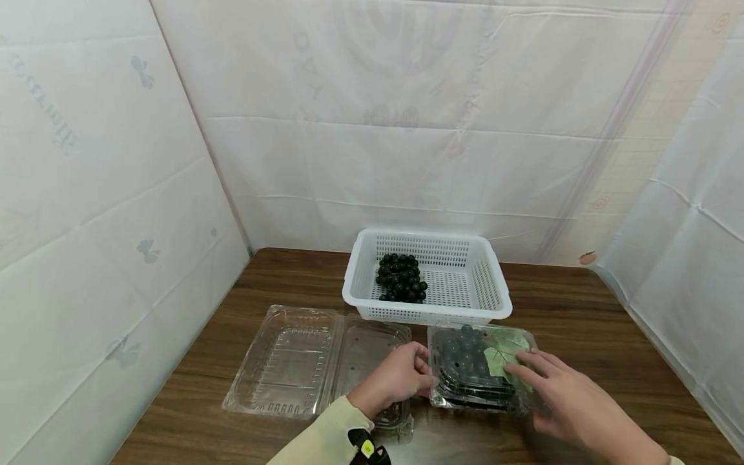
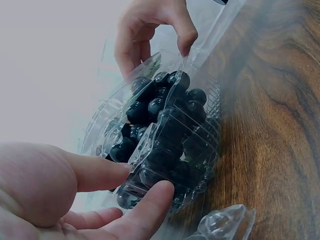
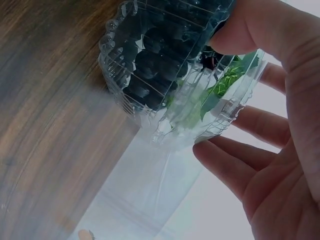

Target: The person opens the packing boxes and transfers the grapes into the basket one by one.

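A clear plastic clamshell container (image 1: 485, 368) stands on the table with its lid down over dark grapes (image 2: 170, 110) and a green leaf (image 1: 501, 356). My left hand (image 1: 401, 374) pinches its left edge between thumb and fingers. At the opposite end, my right hand (image 1: 572, 394) grips the container's right side, with fingers over the lid and the thumb at the front rim, as the right wrist view shows. Left of it lies a second clear clamshell container (image 1: 285, 361), opened flat, its right half partly hidden behind my left hand.
Behind the containers is a white perforated basket (image 1: 465, 284) with a bunch of dark grapes (image 1: 401, 278) in its left part. The brown wooden table (image 1: 604, 336) is bounded by white sheeting (image 1: 372, 168) at the back and both sides.
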A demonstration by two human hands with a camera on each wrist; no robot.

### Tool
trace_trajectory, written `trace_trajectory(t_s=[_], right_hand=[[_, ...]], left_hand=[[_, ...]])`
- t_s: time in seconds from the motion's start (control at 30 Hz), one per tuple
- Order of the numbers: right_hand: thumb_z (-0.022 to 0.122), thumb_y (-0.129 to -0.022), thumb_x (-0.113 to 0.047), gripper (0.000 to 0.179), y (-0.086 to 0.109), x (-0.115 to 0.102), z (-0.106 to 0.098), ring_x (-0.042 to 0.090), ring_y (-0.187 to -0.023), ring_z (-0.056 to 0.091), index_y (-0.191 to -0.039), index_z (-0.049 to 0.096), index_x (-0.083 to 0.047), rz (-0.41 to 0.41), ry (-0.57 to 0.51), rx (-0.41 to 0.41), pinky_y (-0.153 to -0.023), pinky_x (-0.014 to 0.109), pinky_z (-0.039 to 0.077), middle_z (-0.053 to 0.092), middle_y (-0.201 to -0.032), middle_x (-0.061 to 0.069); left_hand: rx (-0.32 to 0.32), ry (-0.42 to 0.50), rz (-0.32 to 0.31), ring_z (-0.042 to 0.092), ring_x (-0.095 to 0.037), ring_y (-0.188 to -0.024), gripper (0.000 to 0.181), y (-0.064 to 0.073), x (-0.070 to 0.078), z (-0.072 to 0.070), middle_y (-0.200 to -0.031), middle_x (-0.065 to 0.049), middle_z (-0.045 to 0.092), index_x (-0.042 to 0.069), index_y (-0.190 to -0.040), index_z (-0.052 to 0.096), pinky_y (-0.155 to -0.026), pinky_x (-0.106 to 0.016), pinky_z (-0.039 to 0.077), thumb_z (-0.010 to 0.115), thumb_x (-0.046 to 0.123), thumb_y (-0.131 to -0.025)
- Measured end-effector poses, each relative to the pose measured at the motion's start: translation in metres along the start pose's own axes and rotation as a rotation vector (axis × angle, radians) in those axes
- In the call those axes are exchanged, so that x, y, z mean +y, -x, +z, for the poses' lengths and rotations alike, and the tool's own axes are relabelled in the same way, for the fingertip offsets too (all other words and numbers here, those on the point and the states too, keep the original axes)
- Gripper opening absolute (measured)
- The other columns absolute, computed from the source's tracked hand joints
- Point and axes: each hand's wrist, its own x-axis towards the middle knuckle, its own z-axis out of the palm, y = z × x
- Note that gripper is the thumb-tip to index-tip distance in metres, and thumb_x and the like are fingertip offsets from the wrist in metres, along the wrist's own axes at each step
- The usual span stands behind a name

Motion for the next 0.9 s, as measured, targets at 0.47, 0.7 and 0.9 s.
trace_trajectory(t_s=[0.47, 0.7, 0.9], right_hand=[[0.093, -0.061, -0.016, 0.082, 0.0056, -0.0026, 0.0048, 0.038, -0.127, 0.06, -0.136, 0.062, -0.005, 0.076, 0.01, -0.067, -0.078, 0.038, 0.059, 0.061, -0.139, 0.016], [0.088, -0.066, -0.008, 0.074, 0.0035, -0.0074, 0.0045, 0.046, -0.129, 0.058, -0.135, 0.063, -0.003, 0.101, 0.005, -0.112, -0.083, 0.043, 0.059, 0.064, -0.136, 0.019], [0.09, -0.07, -0.009, 0.072, -0.0004, -0.0101, 0.0073, 0.051, -0.126, 0.059, -0.136, 0.062, -0.003, 0.131, 0.005, -0.19, -0.078, 0.041, 0.061, 0.062, -0.138, 0.021]], left_hand=[[0.019, -0.089, -0.009, 0.065, -0.018, -0.075, 0.039, 0.0006, 0.0029, -0.0002, -0.093, -0.009, 0.063, 0.001, -0.126, 0.057, -0.07, -0.04, 0.059, 0.075, -0.001, -0.09], [0.013, -0.091, -0.036, 0.067, -0.02, -0.08, 0.041, -0.0003, 0.0031, 0.0008, -0.099, -0.009, 0.063, 0.003, -0.127, 0.057, -0.073, -0.042, 0.06, 0.075, 0.001, -0.09], [0.027, -0.139, -0.022, 0.067, -0.019, -0.08, 0.038, -0.0018, 0.0036, 0.0004, -0.099, -0.007, 0.064, 0.004, -0.124, 0.058, -0.069, -0.039, 0.056, 0.076, 0.004, -0.09]])
